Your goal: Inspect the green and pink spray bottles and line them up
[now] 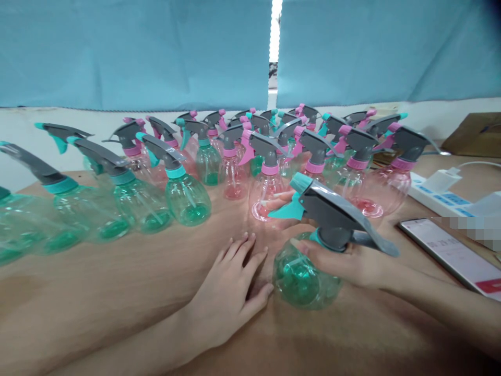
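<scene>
My right hand [338, 261] is wrapped around the neck of a green spray bottle [301, 279] with a grey and turquoise trigger head. That bottle is tilted, its base turned partly toward me. Flat on the wooden table [144, 297], my left hand [235, 279] has its fingers spread and holds nothing; its thumb is close beside the held bottle. Beyond my hands stand several pink spray bottles, the nearest a pink bottle [268, 183] just behind the right hand's fingers. A green bottle [188, 196] heads a row at the left.
More green bottles [143, 206] line the left side, with further bottles [209, 156] crowded at the back. On the right lie a phone [442, 250], a white power strip [438, 193] with plugs, and a brown cardboard box [473, 136]. A blue curtain [136, 52] hangs behind.
</scene>
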### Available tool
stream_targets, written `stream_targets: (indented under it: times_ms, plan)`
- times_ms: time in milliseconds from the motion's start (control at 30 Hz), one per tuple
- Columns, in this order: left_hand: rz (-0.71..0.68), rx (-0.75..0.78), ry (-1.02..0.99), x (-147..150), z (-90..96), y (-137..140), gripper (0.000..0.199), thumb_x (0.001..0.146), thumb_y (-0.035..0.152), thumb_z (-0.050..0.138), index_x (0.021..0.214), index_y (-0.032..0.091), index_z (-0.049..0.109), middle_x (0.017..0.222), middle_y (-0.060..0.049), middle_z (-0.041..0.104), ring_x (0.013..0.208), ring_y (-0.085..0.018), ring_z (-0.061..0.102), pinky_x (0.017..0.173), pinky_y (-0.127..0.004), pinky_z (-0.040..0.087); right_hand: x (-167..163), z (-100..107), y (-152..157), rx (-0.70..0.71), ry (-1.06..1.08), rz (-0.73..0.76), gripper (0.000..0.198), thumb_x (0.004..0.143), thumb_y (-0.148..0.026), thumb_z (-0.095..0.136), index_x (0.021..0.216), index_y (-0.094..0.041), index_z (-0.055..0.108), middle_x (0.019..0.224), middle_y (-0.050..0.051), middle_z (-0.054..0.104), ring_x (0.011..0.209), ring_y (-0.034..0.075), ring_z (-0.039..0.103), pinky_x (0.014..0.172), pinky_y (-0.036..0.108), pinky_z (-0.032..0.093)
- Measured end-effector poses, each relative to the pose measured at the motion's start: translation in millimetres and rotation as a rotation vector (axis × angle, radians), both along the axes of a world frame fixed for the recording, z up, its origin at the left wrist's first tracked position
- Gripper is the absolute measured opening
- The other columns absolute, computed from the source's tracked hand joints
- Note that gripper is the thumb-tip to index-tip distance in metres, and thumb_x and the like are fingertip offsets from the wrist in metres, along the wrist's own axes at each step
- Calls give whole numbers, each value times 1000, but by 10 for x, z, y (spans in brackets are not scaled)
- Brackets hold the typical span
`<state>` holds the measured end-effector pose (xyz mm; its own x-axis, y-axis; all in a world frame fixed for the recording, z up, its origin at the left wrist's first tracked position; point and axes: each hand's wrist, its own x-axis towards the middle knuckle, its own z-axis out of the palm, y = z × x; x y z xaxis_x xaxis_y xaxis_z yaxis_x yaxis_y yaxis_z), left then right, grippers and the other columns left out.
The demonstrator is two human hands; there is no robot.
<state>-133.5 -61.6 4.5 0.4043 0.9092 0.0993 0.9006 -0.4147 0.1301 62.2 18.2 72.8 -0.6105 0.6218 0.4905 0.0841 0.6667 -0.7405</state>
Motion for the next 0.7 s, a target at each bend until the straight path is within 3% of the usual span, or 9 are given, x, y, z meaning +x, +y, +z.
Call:
stream_targets:
  times_ms: [467,700]
  plan:
    - [0,-19,1,0,-2,3,53,94,44,48,138,14,43,147,-16,38,136,-31,31,109,-52,26,18,-17,-7,-70,-32,18,30,78,-14,51,104,-26,58,71,-2,59,61,15,62,57,29,56]
    - [1,-18,-17,-1,12,-5,52,94,42,49,137,16,43,147,-15,38,134,-33,33,107,-55,28,56,-46,-4,-92,-65,16,30,79,-16,52,106,-27,58,72,-1,62,65,17,63,62,31,56]
